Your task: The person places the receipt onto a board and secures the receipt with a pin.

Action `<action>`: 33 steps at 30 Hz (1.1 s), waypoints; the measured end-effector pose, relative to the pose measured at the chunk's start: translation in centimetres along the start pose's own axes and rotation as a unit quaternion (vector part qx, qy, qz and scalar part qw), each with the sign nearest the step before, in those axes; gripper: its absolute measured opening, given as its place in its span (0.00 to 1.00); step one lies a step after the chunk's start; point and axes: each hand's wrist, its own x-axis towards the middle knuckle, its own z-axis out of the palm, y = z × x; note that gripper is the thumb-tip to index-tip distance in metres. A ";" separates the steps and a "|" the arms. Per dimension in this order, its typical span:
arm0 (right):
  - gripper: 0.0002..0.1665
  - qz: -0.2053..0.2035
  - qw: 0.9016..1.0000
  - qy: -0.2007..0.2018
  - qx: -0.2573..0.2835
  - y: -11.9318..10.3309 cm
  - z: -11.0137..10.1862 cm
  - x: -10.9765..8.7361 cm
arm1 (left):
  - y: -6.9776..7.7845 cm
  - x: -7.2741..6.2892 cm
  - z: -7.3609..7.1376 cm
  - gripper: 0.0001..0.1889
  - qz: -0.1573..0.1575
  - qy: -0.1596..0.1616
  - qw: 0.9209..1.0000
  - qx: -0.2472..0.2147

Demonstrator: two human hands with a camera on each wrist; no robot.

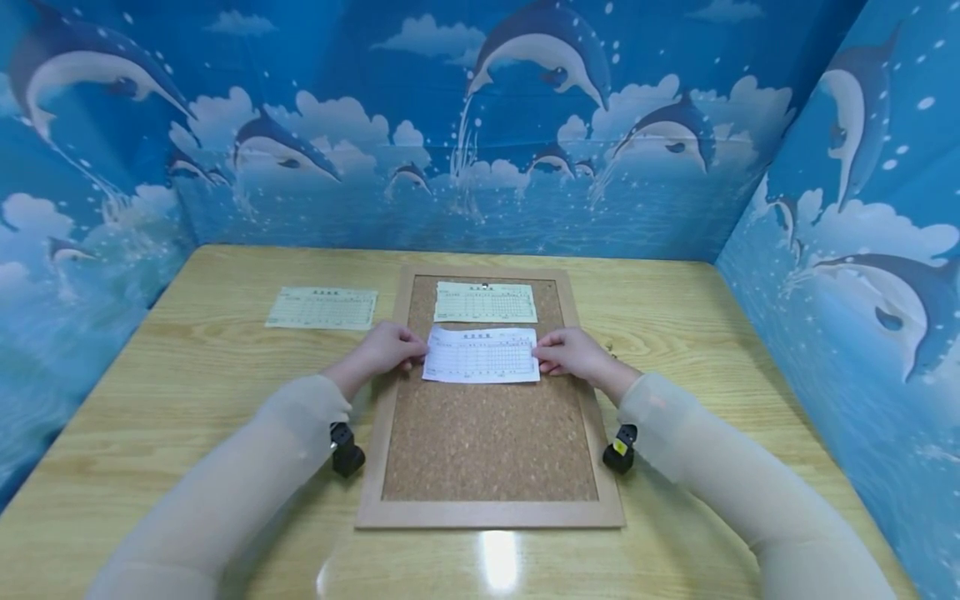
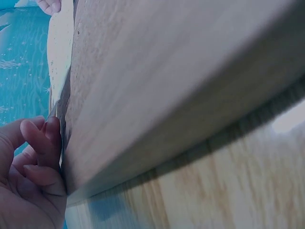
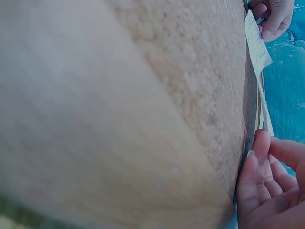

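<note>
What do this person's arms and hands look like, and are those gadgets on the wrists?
The left hand and right hand wear no gloves. Long, pale cream fabric sleeves cover both arms. Yes: a small, blocky black device sits at the left wrist, and a similar black gadget at the right carries a yellow patch.

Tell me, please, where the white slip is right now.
In the head view, the white slip is over the corkboard, just below its green slip, held between the left hand and right hand.
</note>
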 end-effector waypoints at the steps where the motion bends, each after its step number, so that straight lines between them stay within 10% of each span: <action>1: 0.14 0.000 1.000 0.001 -0.002 0.1 0.0 0.1 | 0.0 0.0 0.0 0.10 -0.004 -0.001 1.000 -0.001; 14: 0.15 0.018 1.000 0.011 0.020 0.2 -0.2 0.1 | 0.6 -1.1 0.5 0.12 0.040 0.043 0.993 0.107; 17: 0.16 0.020 0.999 0.012 0.023 0.2 -0.2 0.1 | 1.1 -1.7 0.9 0.15 0.087 0.079 0.972 0.201; 24: 0.17 0.020 0.999 0.016 0.020 0.4 -0.2 0.3 | 1.2 -2.4 2.1 0.31 0.212 0.074 0.893 0.390; 27: 0.18 0.023 0.999 0.020 0.018 0.5 -0.2 0.4 | 0.9 -2.5 2.5 0.35 0.225 0.034 0.883 0.410; 33: 0.16 0.020 0.999 0.027 0.007 0.5 -0.2 0.4 | 0.6 -2.3 2.9 0.37 0.187 -0.001 0.893 0.408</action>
